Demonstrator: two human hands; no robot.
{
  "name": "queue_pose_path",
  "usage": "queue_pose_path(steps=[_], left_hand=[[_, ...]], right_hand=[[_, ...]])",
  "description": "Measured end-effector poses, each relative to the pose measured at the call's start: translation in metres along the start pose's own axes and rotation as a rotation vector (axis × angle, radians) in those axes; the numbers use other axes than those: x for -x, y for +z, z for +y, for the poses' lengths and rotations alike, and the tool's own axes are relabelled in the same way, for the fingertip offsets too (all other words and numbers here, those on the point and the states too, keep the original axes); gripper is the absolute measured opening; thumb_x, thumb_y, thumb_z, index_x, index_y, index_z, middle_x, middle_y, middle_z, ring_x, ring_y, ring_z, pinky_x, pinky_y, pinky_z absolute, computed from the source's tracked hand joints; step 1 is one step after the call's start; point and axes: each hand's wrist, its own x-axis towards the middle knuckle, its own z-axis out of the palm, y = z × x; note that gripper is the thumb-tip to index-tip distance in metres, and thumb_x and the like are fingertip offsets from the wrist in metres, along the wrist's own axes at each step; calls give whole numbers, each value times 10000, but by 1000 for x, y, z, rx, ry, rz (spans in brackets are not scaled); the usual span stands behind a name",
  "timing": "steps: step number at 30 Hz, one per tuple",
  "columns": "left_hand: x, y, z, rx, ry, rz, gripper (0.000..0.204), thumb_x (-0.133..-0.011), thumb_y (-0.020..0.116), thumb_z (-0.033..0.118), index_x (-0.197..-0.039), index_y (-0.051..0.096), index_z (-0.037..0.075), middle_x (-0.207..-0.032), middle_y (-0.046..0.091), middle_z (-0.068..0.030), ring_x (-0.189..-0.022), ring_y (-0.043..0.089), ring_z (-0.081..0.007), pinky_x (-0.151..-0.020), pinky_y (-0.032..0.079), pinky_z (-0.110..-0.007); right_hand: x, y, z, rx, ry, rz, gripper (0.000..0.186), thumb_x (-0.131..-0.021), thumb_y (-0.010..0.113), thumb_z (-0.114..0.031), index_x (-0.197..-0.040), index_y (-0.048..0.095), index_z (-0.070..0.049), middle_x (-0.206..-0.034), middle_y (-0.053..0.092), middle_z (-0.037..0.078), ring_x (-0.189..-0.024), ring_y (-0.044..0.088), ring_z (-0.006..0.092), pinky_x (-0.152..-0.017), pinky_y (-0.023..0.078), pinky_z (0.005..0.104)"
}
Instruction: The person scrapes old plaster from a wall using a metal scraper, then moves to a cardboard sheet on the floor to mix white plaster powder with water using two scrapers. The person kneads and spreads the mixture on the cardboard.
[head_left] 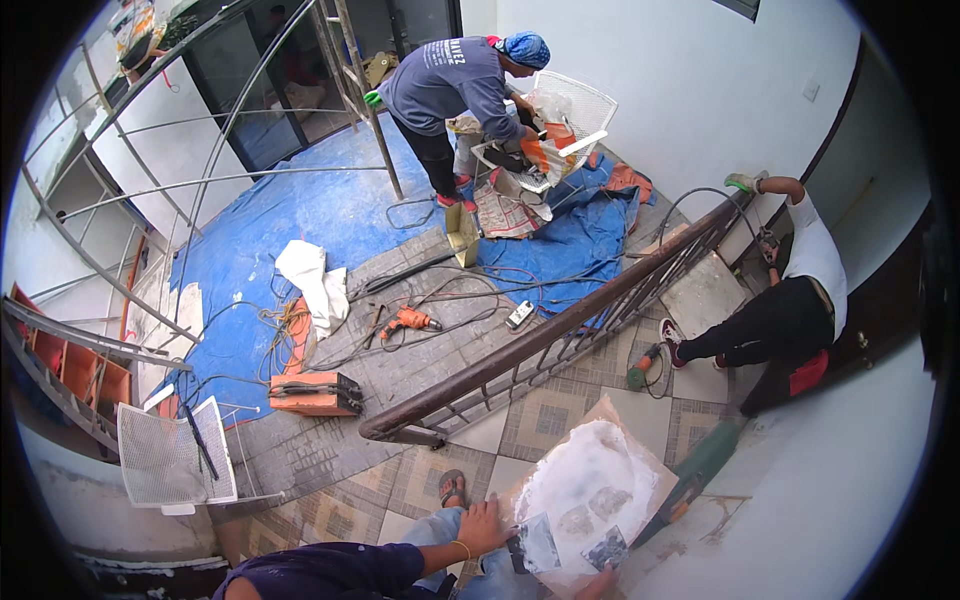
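In front of me lies a flat board spread with white putty, with two greyish lumps in the middle. My left hand, with a yellow band at the wrist, is at the board's left edge, closed on a flat putty spreader smeared with white. At the lower edge, my right hand is partly cut off; its fingers meet a second putty spreader lying over the putty. How firmly each hand grips is hard to make out.
A brown handrail separates me from a blue tarp, an orange drill and cables. One co-worker bends over a white mesh chair; another crouches at the railing, beside an angle grinder.
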Motion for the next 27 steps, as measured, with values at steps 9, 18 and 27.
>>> queue_pose_path(steps=[9, 18, 27], left_hand=[[277, -113, 9, 365, 238, 493, 858, -874, 716, 399, -1508, 295, 2, -1317, 485, -249, -1189, 497, -408, -1041, 389, -458], [491, -3, -267, 567, -616, 772, 299, -887, 680, 117, -1177, 669, 46, -825, 672, -159, -739, 646, -258, -709, 501, -373], [679, 105, -456, 528, -1445, 376, 244, -804, 741, 179, -968, 716, 0, -961, 711, -256, -943, 698, -390, -832, 534, -444]], right_hand=[[170, -59, -143, 86, -41, -170, 423, -945, 576, -151, -1295, 534, 82, -1246, 596, 153, -1087, 582, 255, -973, 432, 371], [204, -74, -127, 40, 35, -207, 473, -940, 605, -250, -1283, 543, 69, -1257, 583, 168, -1148, 562, 273, -998, 432, 400], [265, 3, -94, -98, -24, -129, 579, -948, 489, -344, -1377, 450, 43, -1364, 516, 181, -1243, 529, 346, -1070, 402, 475]])
